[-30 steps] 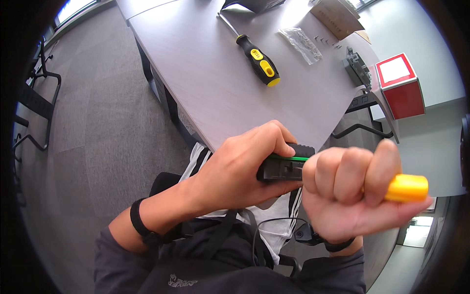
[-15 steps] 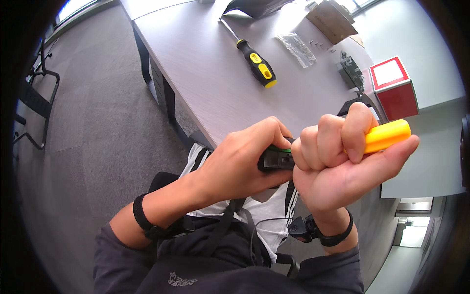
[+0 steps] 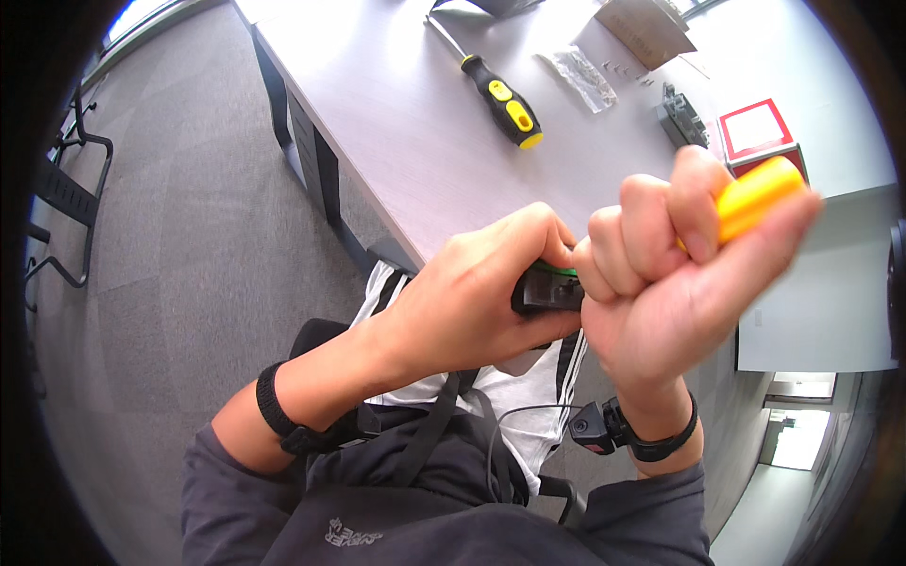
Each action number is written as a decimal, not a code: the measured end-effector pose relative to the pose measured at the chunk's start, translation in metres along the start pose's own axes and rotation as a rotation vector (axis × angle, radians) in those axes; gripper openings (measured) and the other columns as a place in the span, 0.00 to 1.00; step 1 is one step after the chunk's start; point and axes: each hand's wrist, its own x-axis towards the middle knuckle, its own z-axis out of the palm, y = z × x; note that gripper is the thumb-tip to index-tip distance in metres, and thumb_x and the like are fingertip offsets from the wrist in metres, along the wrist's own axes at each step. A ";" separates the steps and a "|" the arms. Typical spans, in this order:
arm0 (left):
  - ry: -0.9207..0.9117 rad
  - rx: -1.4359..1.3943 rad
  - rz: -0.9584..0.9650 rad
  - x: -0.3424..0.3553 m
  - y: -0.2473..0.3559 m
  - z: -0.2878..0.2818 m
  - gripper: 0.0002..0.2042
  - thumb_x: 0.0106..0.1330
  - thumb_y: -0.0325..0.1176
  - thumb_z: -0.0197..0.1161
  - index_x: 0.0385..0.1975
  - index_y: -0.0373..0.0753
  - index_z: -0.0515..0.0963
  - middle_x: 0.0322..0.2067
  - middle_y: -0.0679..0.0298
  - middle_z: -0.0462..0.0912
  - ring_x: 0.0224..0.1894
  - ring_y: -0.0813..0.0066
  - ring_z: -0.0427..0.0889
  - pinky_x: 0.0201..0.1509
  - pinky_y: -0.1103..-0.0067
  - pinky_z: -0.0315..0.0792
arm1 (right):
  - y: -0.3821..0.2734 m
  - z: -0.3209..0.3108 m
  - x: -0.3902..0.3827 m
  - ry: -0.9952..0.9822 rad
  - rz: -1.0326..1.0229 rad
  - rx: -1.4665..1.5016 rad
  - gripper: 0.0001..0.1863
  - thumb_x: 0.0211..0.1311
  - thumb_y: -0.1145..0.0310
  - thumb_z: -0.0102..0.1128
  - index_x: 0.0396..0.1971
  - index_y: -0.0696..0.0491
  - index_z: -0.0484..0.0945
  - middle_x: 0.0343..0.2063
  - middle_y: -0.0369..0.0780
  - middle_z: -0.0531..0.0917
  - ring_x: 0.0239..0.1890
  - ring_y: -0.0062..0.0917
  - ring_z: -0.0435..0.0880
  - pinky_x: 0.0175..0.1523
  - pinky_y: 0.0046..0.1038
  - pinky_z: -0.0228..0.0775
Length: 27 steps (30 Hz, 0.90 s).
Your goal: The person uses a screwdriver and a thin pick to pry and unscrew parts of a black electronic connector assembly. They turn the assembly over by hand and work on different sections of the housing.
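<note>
My left hand (image 3: 486, 283) is closed around a small black device (image 3: 547, 292) with a green strip along its top edge, over my lap at the table's front edge. My right hand (image 3: 665, 283) makes a fist on a yellow tool handle (image 3: 760, 198), whose end points up and to the right. The little-finger side of this fist sits against the device's right end; whatever part of the tool lies there is hidden. A black-and-yellow screwdriver (image 3: 500, 99) lies on the table (image 3: 415, 160) beyond my hands.
Further back lie a plastic bag (image 3: 576, 75), several small screws (image 3: 623, 71), a cardboard box (image 3: 642, 28) and a dark grey part (image 3: 679, 113). A red-and-white box (image 3: 755, 127) stands at the right. A black chair (image 3: 71, 189) is at the far left on grey carpet.
Both hands have shifted upward in the picture. My right fist has tilted, so the yellow handle's end now sits much higher, angled upward.
</note>
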 end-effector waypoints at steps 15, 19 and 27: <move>0.061 0.020 0.047 -0.002 -0.007 0.006 0.19 0.47 0.29 0.72 0.33 0.36 0.67 0.29 0.56 0.76 0.30 0.52 0.78 0.32 0.70 0.73 | -0.005 -0.001 0.004 -0.045 0.025 -0.110 0.30 0.67 0.34 0.33 0.18 0.45 0.55 0.10 0.27 0.50 0.11 0.12 0.41 0.15 0.20 0.31; 0.030 0.005 0.033 0.000 -0.004 0.005 0.20 0.47 0.31 0.73 0.33 0.37 0.67 0.28 0.56 0.75 0.30 0.53 0.78 0.32 0.71 0.73 | -0.012 -0.003 0.011 0.007 0.107 -0.148 0.28 0.69 0.38 0.33 0.18 0.44 0.55 0.10 0.26 0.50 0.11 0.12 0.40 0.14 0.20 0.30; 0.033 -0.009 0.055 0.000 -0.005 0.005 0.21 0.46 0.32 0.75 0.33 0.37 0.67 0.28 0.58 0.74 0.29 0.56 0.77 0.31 0.71 0.72 | -0.008 -0.009 0.019 0.034 0.189 0.025 0.26 0.71 0.41 0.34 0.18 0.44 0.55 0.11 0.26 0.50 0.11 0.11 0.40 0.13 0.19 0.30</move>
